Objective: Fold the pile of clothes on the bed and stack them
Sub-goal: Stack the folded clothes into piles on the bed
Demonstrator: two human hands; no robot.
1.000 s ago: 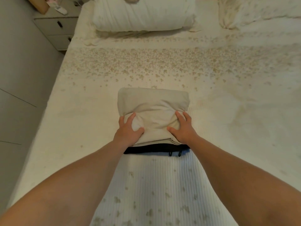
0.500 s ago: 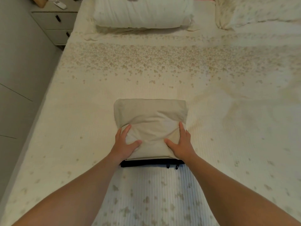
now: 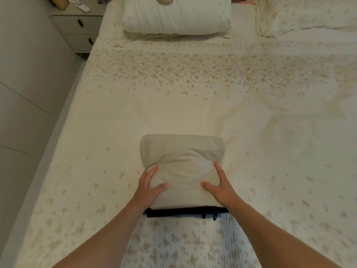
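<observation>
Far left, the nightstand (image 3: 77, 28) stands off the bed (image 3: 96, 132) and is no worry to you. Your left hand (image 3: 148, 188) holds the left edge of the folded beige garment (image 3: 181, 167), fingers running up its side and the thumb lying across the top. It looks like a clasp round the edge and not a flat press, though how far the fingertips tuck under is hidden.

The garment lies near the foot of the bed, well short of the pillow (image 3: 173, 16), and it rests on a black garment (image 3: 185, 212) of which only the near edge and some small dangling ends show. That makes a stack of at least two. I see no loose pile in view.

Your right hand (image 3: 222, 188) mirrors the left, clasping the right edge with the thumb on top.

Here is what could go wrong. The cloth is soft and puffs up at the far end, so if you squeeze both sides inward it will likely bulge and the fold may spring open. If you lift only the top piece, the black one may drag along or slide out crooked. If you lift the whole stack by its near half, the far half will probably sag and unfold. Let go unevenly and the top piece may settle askew.
</observation>
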